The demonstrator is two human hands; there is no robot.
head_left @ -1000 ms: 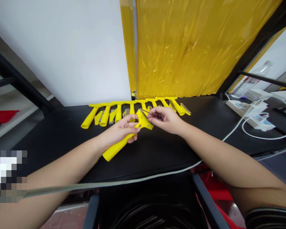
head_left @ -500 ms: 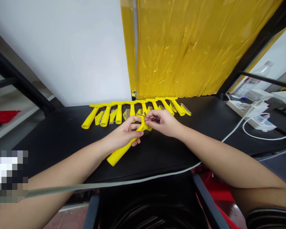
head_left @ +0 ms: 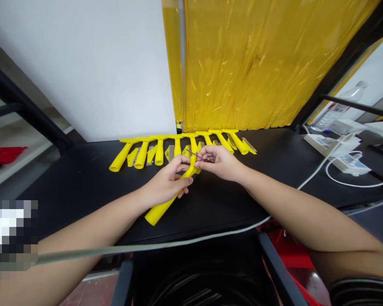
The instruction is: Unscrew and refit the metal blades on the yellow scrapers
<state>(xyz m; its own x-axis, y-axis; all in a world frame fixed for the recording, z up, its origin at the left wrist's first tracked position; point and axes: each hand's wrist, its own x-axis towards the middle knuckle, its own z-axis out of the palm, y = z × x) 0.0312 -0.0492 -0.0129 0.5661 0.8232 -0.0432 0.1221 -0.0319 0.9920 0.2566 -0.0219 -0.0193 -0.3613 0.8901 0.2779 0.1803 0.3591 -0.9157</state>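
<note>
The left hand (head_left: 172, 180) is gripping a yellow, tubular-handled plastic tool (head_left: 162, 209) over the black counter (head_left: 225, 206), the right hand (head_left: 222, 163) is pinching a thin, red-handled metal screwdriver (head_left: 207, 160) at the tool's far end, and yellow T-shaped handles (head_left: 160, 152) are lying in a row beyond

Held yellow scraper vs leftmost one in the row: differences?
The held scraper is gripped in the left hand; the leftmost scraper lies on the table. The held scraper looks larger, nearer the camera; the leftmost scraper sits farther back. Both are yellow with tube-like handles.
</note>
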